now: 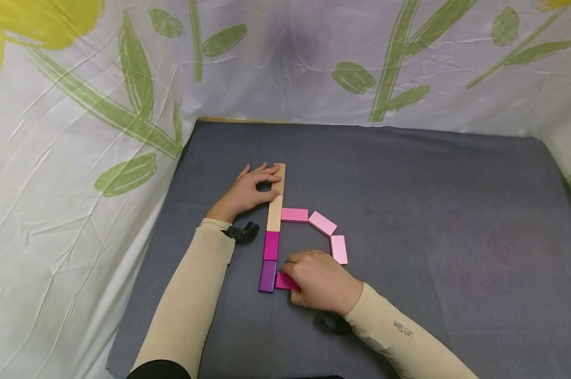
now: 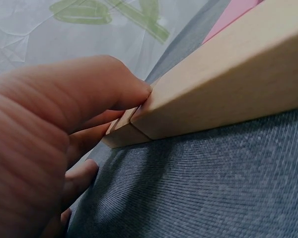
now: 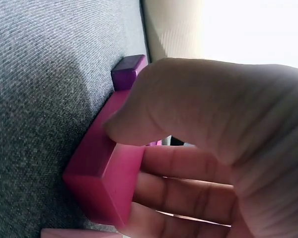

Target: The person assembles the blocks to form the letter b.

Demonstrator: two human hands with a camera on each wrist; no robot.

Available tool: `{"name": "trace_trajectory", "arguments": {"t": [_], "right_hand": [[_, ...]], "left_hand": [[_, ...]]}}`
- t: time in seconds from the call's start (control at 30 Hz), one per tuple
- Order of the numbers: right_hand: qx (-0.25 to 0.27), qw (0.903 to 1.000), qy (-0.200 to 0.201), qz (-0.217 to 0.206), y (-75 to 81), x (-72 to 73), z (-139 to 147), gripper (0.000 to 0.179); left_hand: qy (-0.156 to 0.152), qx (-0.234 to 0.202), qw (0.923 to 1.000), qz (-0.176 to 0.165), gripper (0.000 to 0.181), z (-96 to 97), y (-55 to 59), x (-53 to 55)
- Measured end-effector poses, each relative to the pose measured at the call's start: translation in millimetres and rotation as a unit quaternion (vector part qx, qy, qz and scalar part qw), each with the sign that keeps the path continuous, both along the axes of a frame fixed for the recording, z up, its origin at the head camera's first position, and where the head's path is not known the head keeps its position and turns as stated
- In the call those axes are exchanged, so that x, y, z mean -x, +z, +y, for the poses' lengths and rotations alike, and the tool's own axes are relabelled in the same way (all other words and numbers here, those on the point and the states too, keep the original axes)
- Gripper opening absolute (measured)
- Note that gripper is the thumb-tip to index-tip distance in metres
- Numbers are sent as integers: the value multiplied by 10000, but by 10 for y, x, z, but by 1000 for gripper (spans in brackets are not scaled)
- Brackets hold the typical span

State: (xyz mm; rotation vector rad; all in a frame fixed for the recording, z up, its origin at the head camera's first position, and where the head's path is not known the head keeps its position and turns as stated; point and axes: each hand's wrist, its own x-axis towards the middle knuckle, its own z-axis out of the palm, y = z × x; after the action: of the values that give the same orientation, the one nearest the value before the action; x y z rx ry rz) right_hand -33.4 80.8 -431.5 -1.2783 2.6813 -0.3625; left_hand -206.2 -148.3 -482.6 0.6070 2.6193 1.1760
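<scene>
A straight column of wooden blocks lies on the cloth: an upper natural block [image 1: 280, 187], a lower natural block [image 1: 274, 215], a magenta block [image 1: 271, 246] and a purple block [image 1: 268, 276]. My left hand [image 1: 245, 193] rests on the natural blocks from the left, thumb near their joint, fingers extended over the upper one. At the column's lower end, my right hand [image 1: 321, 281] pinches another magenta block [image 3: 97, 153] between thumb and fingers. That block lies flat, its end close beside the purple block; the hand covers its right part in the head view.
Light pink blocks curve out right of the column: one touching its side [image 1: 294, 215], one slanted [image 1: 322, 223], one nearly upright in the view [image 1: 339, 249]. Grey cloth [image 1: 432, 210] covers the table. A patterned white curtain [image 1: 290, 63] hangs behind and at the left.
</scene>
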Motion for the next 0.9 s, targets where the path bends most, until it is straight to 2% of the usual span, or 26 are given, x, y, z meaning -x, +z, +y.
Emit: {"name": "trace_trajectory", "arguments": {"t": [0.73,0.8,0.9], "right_hand": [[-36,10000,13,68,-30,-9,-1,16],[-68,9999,-29,149,-33,-17,-2,20],[-62,9993,-124,357,-42,-37,-14,35]], "left_hand": [[-34,10,10000,21,48,-4,-9,9],[-29,-4,10000,3,48,-5,-8,7],[-15,-36,10000,-22,48,-3,-7,1]]}}
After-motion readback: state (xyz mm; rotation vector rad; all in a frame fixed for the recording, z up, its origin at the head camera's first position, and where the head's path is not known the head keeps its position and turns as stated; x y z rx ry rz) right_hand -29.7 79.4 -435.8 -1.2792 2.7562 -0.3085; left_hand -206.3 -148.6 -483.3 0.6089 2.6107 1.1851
